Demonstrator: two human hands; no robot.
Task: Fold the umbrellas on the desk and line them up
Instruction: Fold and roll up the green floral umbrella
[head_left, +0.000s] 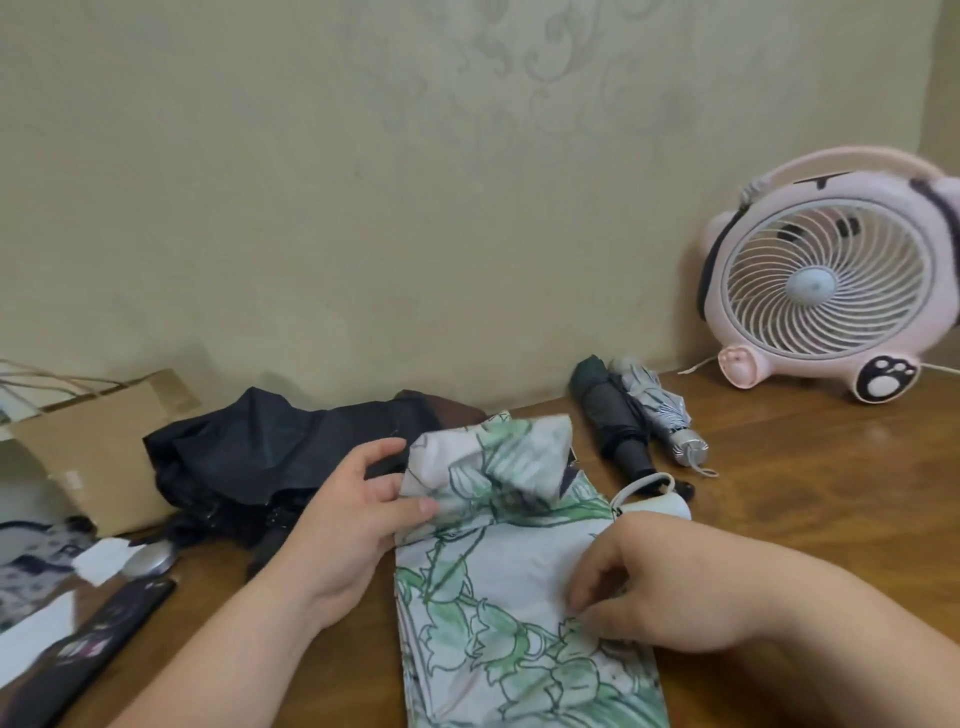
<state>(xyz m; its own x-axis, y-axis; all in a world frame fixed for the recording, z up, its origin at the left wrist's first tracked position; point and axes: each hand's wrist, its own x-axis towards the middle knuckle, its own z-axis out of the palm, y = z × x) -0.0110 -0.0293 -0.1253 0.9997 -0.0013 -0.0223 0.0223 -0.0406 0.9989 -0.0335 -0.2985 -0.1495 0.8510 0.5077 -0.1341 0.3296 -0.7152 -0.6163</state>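
Floral umbrella (498, 571) flat at the desk's (805, 467) near edge, left grip (353, 519) pinching a fold of its cloth, right grip (654, 587) curled, pinching the cloth, black umbrella (270, 447) crumpled far left, dark umbrella (613, 421) and grey umbrella (660, 415) folded, touching, at the far edge

Home, prob. a bedroom/study corner: brown wooden desk (805, 493) under both hands, beige scroll-pattern wallpaper (519, 78) beyond them, pink animal-shaped plastic fan (826, 280) far right of right hand (660, 587), brown paper carrier bag (93, 441) left of left hand (358, 514).
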